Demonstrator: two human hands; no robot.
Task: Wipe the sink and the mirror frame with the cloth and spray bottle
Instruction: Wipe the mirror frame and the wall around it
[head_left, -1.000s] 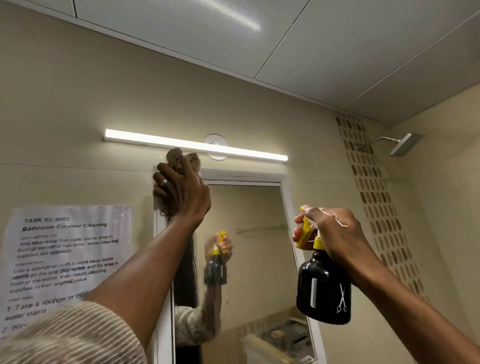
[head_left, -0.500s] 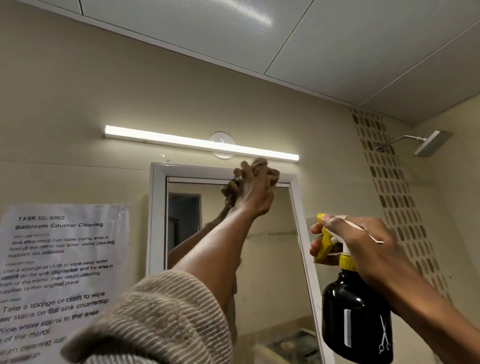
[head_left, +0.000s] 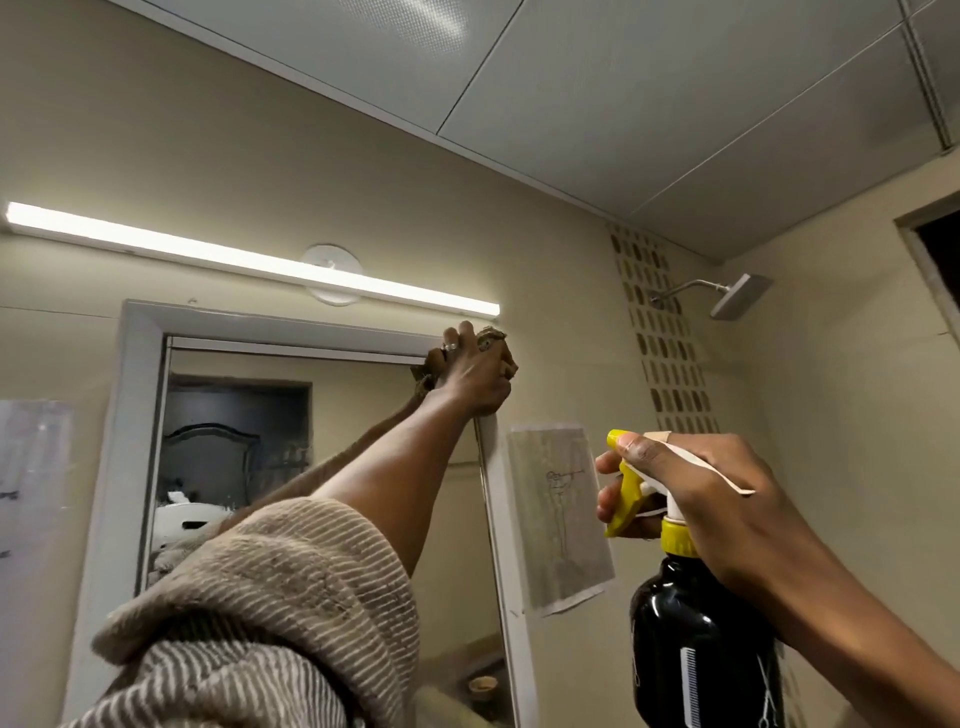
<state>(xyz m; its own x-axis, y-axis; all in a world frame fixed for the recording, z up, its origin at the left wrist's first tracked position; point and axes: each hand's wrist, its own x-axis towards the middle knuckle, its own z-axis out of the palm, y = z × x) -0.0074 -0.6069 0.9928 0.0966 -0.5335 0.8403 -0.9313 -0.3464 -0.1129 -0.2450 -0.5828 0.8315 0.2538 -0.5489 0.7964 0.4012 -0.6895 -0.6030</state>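
Black spray bottle (head_left: 696, 644) upright, nozzle pointing left, gripped by right hand (head_left: 696, 499), left hand (head_left: 475, 371) clutching cloth (head_left: 496, 345)

The mirror frame (head_left: 306, 325) serves as the landmark. Its top right corner is taken — the left hand (head_left: 475, 371) presses a cloth (head_left: 496, 338) there, and the forearm with its bunched sleeve (head_left: 270, 613) crosses the lower glass. Just above the frame's top rail runs a light bar (head_left: 249, 260), leaving only a narrow strip of wall between them. Right of the frame's right rail hangs a paper sheet (head_left: 558, 514) flat on the wall — beyond it the right hand (head_left: 696, 499) holds a spray bottle (head_left: 696, 649). The frame's top rail left of the hand and its left rail lie open.
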